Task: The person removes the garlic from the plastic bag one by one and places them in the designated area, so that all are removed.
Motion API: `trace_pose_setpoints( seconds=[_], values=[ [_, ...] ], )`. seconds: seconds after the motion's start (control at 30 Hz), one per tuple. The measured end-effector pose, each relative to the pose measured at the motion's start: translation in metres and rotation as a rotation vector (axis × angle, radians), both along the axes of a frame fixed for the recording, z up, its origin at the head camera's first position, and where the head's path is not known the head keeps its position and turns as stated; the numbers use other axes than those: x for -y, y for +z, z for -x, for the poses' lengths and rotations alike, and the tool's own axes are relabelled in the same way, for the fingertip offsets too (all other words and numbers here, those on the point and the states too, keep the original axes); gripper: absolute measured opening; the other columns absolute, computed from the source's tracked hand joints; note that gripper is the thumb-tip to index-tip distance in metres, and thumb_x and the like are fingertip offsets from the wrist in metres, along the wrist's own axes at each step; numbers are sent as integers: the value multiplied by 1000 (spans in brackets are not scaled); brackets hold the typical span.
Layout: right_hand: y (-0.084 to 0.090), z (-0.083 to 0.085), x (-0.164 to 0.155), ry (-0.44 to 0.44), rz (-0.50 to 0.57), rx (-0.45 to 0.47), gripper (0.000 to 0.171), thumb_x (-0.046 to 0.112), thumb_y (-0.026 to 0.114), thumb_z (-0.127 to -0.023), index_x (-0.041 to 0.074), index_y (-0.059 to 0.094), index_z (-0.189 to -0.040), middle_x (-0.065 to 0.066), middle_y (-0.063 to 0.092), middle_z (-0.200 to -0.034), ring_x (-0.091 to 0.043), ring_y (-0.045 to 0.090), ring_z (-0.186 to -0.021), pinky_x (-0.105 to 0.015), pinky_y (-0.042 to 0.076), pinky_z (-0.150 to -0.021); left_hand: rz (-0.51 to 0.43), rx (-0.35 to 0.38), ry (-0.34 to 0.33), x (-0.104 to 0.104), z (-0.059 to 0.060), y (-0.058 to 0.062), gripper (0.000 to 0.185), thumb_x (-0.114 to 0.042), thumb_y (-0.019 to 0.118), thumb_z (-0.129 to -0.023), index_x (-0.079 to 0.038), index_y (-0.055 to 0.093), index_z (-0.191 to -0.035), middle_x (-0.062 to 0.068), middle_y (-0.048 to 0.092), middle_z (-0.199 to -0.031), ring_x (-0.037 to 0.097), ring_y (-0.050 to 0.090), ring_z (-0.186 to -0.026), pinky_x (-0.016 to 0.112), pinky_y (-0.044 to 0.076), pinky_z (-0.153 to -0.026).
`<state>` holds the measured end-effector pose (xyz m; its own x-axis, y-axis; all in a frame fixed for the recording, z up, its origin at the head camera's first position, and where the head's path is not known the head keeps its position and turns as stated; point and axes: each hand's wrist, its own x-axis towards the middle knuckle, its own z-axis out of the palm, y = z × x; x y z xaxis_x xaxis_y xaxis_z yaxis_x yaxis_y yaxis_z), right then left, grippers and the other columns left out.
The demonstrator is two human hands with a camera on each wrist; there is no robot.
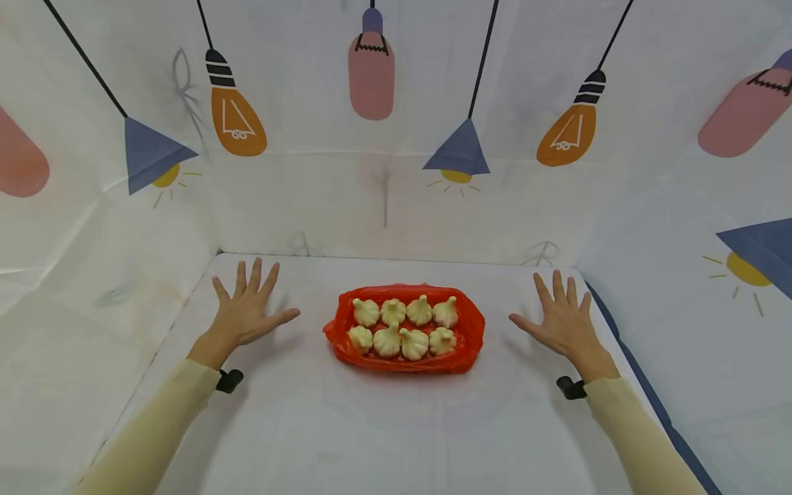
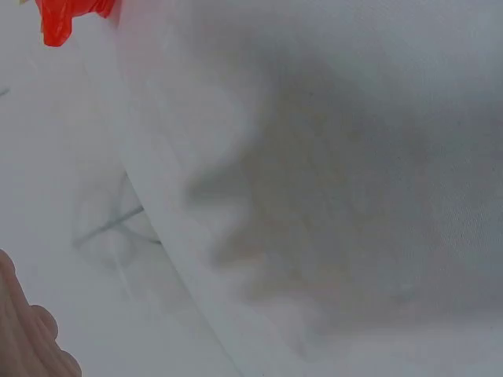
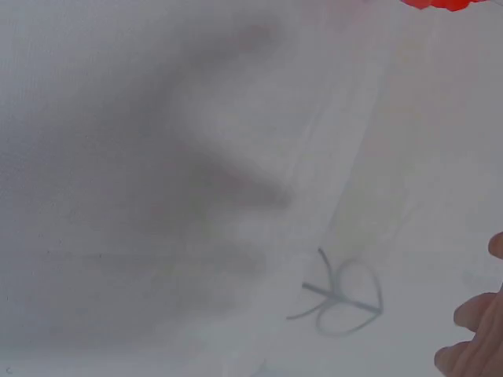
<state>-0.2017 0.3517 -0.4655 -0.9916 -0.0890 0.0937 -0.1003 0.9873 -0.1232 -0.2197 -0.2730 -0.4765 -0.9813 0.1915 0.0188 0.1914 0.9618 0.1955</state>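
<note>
the red tray (image 1: 342,337) of dumplings (image 1: 402,326) sits in the middle of the white worktop (image 1: 371,426), between the two hands and well apart from each. the left hand (image 1: 247,309) lies to its left and the right hand (image 1: 566,320) to its right, both with fingers spread straight and holding nothing, palms down over the cloth. the tray's long axis runs left to right across the worktop, with eight dumplings in two rows of four, their pinched tips pointing up. the head view shows the whole tray; the left wrist view catches only a red corner (image 2: 59,20) at its top left edge and a bit of hand (image 2: 23,338), and the right wrist view only a red sliver (image 3: 444,4) at the top and fingertips (image 3: 479,330) at the lower right.
</note>
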Motion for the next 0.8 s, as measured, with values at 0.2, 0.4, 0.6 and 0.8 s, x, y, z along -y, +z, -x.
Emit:
trace_pose_setpoints(
  seconds=[0.2,0.4,0.6,0.8],
  values=[
    [6,-2,12,5,57,-24,111,74,58,-87,8,16,-165,-35,6,-167,-65,8,-149,-86,5,-111,-90,-22,-2,-15,-4,-1,110,-80,49,-90,-22,-5,-166,18,-14,-172,46,-24,-155,82,-23,-106],
    [15,-1,30,42,127,-12,105,62,64,-90,6,18,-164,-34,9,-168,-63,9,-150,-85,8,-111,-221,-39,-24,-37,-13,-7,107,-68,58,-92,-19,-2,-167,19,-6,-173,51,-14,-156,86,-14,-108],
    [24,0,49,78,159,7,101,54,67,-90,6,18,-164,-32,10,-168,-60,8,-152,-82,11,-114,-426,-20,-61,-53,-21,-20,101,-57,62,-95,-23,1,-167,14,-3,-174,48,-9,-158,83,-5,-114],
    [34,-3,69,114,203,38,102,50,69,-90,8,15,-165,-30,8,-170,-58,5,-154,-80,10,-116,-621,68,-101,-75,-24,-31,98,-50,67,-95,-24,6,-168,7,-3,-175,42,-5,-160,79,8,-118]
  ],
)
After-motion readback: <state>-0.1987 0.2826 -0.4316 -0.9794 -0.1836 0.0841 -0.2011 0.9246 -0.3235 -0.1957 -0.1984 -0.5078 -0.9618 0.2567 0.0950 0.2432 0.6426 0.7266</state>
